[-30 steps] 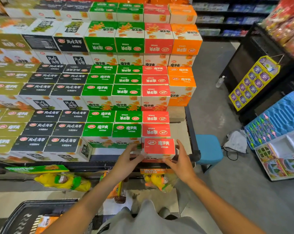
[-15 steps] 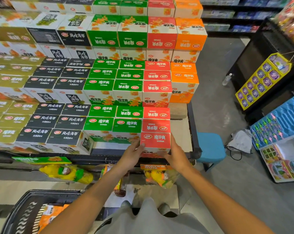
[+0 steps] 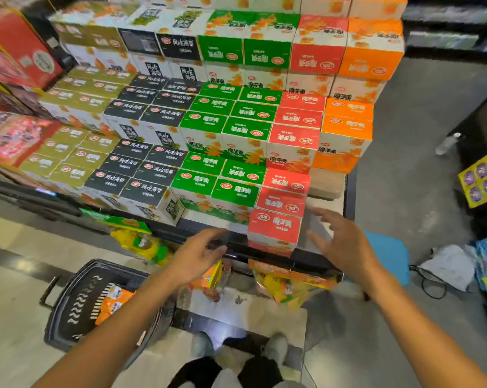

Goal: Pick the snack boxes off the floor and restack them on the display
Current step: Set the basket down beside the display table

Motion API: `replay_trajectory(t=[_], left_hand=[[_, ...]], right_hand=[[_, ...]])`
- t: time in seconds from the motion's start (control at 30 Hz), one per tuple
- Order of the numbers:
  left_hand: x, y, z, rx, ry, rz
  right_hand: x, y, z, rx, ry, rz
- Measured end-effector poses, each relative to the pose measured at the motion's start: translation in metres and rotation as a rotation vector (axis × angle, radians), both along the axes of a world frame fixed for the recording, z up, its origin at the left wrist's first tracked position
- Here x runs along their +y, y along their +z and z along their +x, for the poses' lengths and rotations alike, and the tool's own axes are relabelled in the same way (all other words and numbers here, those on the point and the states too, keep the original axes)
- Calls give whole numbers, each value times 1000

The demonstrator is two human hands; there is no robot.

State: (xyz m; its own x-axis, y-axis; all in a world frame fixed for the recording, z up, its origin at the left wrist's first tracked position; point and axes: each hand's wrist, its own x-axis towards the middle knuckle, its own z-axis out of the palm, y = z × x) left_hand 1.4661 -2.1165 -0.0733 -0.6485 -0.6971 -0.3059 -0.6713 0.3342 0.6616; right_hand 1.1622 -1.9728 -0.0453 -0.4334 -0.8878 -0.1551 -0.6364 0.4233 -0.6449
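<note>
Both the left hand (image 3: 200, 256) and right hand (image 3: 343, 242) are held slack and empty, fingers spread. Between them, just ahead, the red snack box (image 3: 274, 228) sits placed on the display shelf (image 3: 324, 204). A release step is judged; another floor box must be sought next.

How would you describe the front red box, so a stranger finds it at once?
Start at the stepped display of coloured boxes and follow the red column down. The red box is the lowest and nearest, at the shelf edge between both open hands; unlike its neighbours, nothing stands beside it.
</note>
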Motion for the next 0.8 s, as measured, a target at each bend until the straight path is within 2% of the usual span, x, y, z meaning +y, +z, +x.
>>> replay_trajectory(t=[0.1, 0.23, 0.3, 0.37, 0.5, 0.6, 0.67, 0.8], left_hand=[[7, 13, 40, -107, -96, -159], [15, 27, 116, -204, -47, -286], [21, 21, 168, -258, -2, -361], [30, 13, 226, -313, 54, -366], [71, 1, 353, -464, 198, -217], [97, -18, 425, -578, 286, -189], [129, -48, 487, -602, 362, -56], [206, -88, 563, -711, 563, 142]], right_hand=[[-28, 22, 31, 112, 119, -88], [-66, 27, 103, 293, 345, -250], [-84, 31, 151, 319, 498, -213], [-100, 29, 206, 333, 642, -94], [-113, 10, 340, 344, 892, -34], [-114, -9, 409, 389, 1057, 34], [-114, -24, 464, 390, 1190, 78], [-111, -53, 545, 514, 1397, 389]])
